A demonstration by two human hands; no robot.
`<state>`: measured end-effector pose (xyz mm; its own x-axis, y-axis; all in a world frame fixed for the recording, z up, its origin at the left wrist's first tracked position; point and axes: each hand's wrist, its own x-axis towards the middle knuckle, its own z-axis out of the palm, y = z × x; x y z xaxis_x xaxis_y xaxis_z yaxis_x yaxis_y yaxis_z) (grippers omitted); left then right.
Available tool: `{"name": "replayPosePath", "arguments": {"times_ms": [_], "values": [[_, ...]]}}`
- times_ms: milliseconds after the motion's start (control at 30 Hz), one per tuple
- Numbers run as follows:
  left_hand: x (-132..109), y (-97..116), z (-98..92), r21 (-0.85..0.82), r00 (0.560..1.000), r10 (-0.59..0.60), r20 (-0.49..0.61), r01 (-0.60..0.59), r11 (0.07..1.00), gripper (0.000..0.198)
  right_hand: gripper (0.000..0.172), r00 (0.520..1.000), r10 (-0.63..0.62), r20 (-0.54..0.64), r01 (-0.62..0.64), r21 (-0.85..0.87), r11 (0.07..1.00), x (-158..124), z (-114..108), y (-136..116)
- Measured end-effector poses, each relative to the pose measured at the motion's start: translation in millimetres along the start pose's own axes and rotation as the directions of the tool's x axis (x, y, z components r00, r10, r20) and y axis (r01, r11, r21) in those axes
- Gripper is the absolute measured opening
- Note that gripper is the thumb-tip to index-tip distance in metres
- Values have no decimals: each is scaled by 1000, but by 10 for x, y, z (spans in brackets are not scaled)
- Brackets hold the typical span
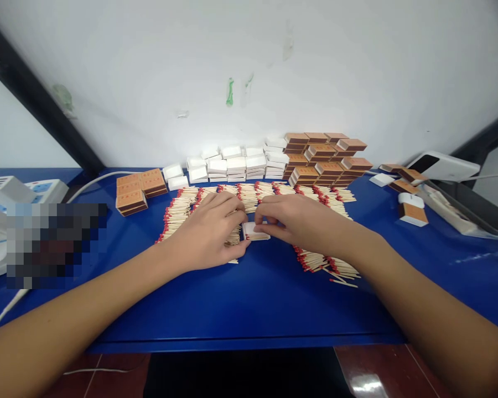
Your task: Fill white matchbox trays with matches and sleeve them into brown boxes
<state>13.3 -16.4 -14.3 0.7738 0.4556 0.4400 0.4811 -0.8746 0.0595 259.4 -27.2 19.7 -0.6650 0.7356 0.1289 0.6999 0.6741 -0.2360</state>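
Note:
A small white matchbox tray [254, 231] lies on the blue table with a few matches along its near side. My left hand [211, 232] closes thumb and fingers around the tray's left end. My right hand [292, 218] reaches over the tray from the right. Its fingertips are pinched together inside the tray, and whatever they hold is hidden. Loose red-headed matches [178, 213] spread in thick rows behind and left of the hands. Another heap of matches [311, 260] lies beneath and in front of my right wrist.
White trays [227, 166] stand stacked along the wall, beside a stack of brown matchbox sleeves [321, 166]. More brown boxes [141, 188] sit at left, near a power strip [45, 192]. A white device [444, 166], loose boxes and a dark case [477, 207] occupy the right.

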Motion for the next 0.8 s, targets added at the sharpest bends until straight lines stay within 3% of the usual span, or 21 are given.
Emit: {"name": "replayPosePath", "arguments": {"times_ms": [133, 267, 533, 800], "values": [[-4, 10, -1, -31, 1000, -12, -7, 11, 999, 21, 20, 991, 91, -100, -98, -68, 993, 12, -36, 152], [-13, 19, 2, -59, 1000, -28, 2, 28, 998, 23, 16, 971, 197, -133, -215, -129, 968, 31, -28, 395], [-3, 36, -17, -76, 1000, -26, 5, 26, 997, 21, 17, 978, 159, -134, -178, -145, 973, 74, 107, 538], [18, 58, -40, -56, 997, 18, -75, -23, 998, 14, 19, 984, 116, -136, -135, -139, 981, 110, 224, 640]]}}
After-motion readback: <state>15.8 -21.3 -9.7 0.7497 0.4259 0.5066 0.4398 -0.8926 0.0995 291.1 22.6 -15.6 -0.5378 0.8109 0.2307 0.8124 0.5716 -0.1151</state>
